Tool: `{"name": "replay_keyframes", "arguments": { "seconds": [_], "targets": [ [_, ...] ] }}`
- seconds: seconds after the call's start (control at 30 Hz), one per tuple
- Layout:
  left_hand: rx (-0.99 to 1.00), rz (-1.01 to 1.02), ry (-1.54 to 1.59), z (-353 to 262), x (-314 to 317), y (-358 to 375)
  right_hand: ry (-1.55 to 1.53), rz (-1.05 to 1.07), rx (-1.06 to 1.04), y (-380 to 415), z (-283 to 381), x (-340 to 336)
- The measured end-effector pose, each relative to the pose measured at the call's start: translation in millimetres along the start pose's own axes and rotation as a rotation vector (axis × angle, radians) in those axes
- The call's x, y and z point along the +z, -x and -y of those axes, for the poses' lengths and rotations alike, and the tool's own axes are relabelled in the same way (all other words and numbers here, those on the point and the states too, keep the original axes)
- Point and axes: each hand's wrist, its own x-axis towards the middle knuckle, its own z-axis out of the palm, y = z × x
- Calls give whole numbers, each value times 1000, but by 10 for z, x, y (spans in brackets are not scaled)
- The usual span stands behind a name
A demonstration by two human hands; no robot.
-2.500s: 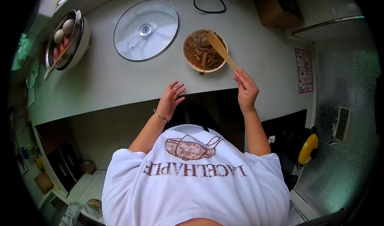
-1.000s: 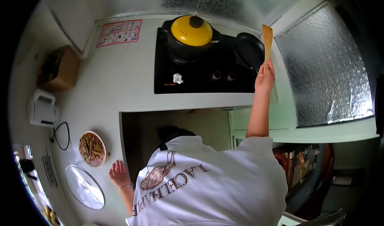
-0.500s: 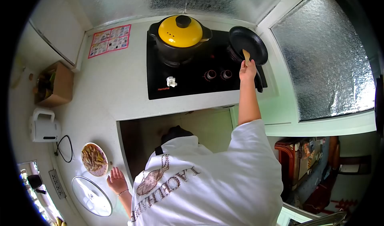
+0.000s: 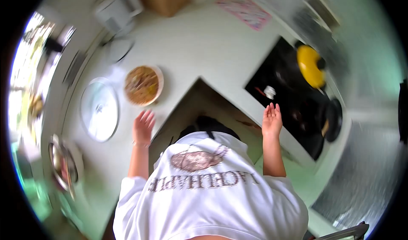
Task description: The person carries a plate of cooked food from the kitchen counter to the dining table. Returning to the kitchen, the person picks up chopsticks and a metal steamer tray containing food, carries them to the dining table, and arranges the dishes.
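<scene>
My left hand [image 4: 143,127] is over the counter with its fingers stretched out and holds nothing. Just beyond its fingertips sits a bowl of food [image 4: 142,86], and a round glass lid [image 4: 100,110] lies left of the bowl. My right hand [image 4: 272,121], palm up and fingers extended, hovers near the front edge of the black cooktop [image 4: 289,108]; nothing is in it. The black frying pan [image 4: 335,120] stands at the cooktop's far right, with a small wooden utensil [image 4: 325,128] resting in it. A pot with a yellow lid [image 4: 310,66] is on the other burner.
A white appliance [image 4: 114,12] and a cardboard box [image 4: 166,0] stand at the back of the counter [image 4: 199,44]. A pink-edged sheet [image 4: 244,8] lies near the cooktop. At far left is a blurred round vessel [image 4: 63,163]. The counter has an inner corner before me.
The view has swung left. My right hand has let go of the wooden utensil, which now lies in the pan, and has drawn back from it. My left hand is still open near the bowl.
</scene>
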Motion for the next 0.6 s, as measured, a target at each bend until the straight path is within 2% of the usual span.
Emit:
{"name": "replay_keyframes", "arguments": {
  "seconds": [0.1, 0.23, 0.33, 0.47, 0.53, 0.6],
  "targets": [
    [65, -30, -47, -59, -170, 92, 292, 300, 175, 362, -698, 444],
    [208, -130, -86, -203, -459, 312, 658, 717, 295, 718, -1346, 1041],
    [243, -261, -8, -198, -629, 387, 845, 911, 454, 689, -1855, 1336],
    [339, -401, 99, -104, -822, 400, 940, 1039, 581, 684, -2541, 1615],
    [355, -462, 199, -80, -932, 339, 920, 1013, 623, 704, -2870, 1737],
    [413, -447, 365, -63, -1057, 230, 907, 1056, 690, 705, -3183, 1830]
  ]
}}
